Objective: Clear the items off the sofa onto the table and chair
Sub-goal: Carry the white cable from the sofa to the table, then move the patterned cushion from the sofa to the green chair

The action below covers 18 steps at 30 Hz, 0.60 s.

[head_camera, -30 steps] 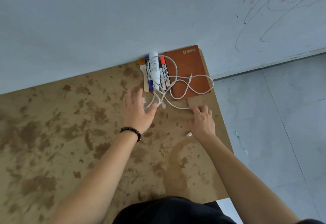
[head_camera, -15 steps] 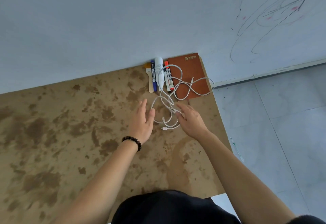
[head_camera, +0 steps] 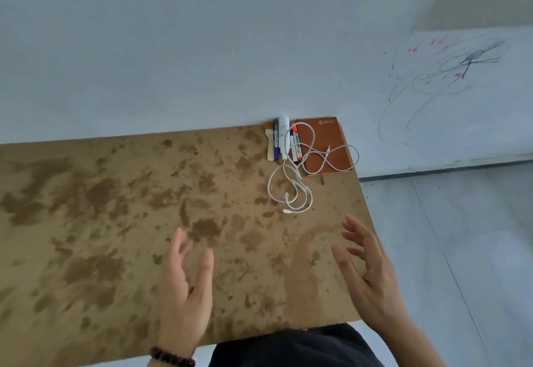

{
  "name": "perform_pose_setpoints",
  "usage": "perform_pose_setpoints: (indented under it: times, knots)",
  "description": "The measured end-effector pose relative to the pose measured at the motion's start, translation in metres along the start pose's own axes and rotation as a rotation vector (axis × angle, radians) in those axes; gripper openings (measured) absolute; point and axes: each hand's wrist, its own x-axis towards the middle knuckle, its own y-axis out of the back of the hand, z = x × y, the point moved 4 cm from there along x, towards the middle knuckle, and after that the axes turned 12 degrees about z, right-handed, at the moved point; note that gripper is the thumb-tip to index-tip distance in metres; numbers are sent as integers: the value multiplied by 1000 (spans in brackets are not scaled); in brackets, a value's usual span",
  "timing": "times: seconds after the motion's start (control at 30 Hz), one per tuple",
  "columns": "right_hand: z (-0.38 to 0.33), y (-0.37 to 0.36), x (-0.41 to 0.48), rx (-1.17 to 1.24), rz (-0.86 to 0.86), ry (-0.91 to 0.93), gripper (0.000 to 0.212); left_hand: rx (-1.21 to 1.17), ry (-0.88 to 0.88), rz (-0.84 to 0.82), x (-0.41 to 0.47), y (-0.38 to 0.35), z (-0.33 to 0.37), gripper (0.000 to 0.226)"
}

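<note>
Big stained brown table point(head_camera: 86, 222) against the wall. The stuff is all in its far right corner: brown notebook point(head_camera: 331, 141), a white cable point(head_camera: 288, 197) looped over it and trailing toward me, then a white tube point(head_camera: 284, 138), blue marker point(head_camera: 276, 143), red marker point(head_camera: 296, 147) and wooden stick point(head_camera: 270, 147) lined up beside it. Both hands are down by the near edge, well short of the cable. The left hand point(head_camera: 184, 288) and right hand point(head_camera: 366, 274) have their palms turned inward, fingers loosely spread, and the 2 of them hold nothing.

A dark beaded bracelet point(head_camera: 172, 358) circles the wrist of the left hand point(head_camera: 184, 288). Both forearms are bare, and black clothing point(head_camera: 291, 348) covers the torso.
</note>
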Motion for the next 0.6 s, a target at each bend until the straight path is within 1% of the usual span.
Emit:
perform_pose_setpoints:
  times: [0.1, 0.23, 0.37, 0.43, 0.5, 0.53, 0.6]
  knots:
    - [2, 11, -1, 27, -58, 60, 52, -56, 45, 108, -38, 14, -2, 66]
    - [19, 22, -3, 17, -194, 153, 54, -57, 94, 275, -99, 13, -3, 62]
    - [43, 23, -29, 70, -333, 228, 54, 27, 140, 427, -179, 18, -15, 58]
    - [50, 17, -51, 96, -448, 241, 60, 68, 162, 534, -224, 30, -23, 53]
    - [47, 11, -76, 82, -589, 278, 69, 69, 237, 655, -273, 48, -32, 50]
    - [40, 10, -92, 81, -660, 307, 71, 59, 276, 720, -298, 60, -34, 50]
    - [23, 7, -123, 102, -798, 359, 66, 49, 323, 861, -345, 86, -36, 49]
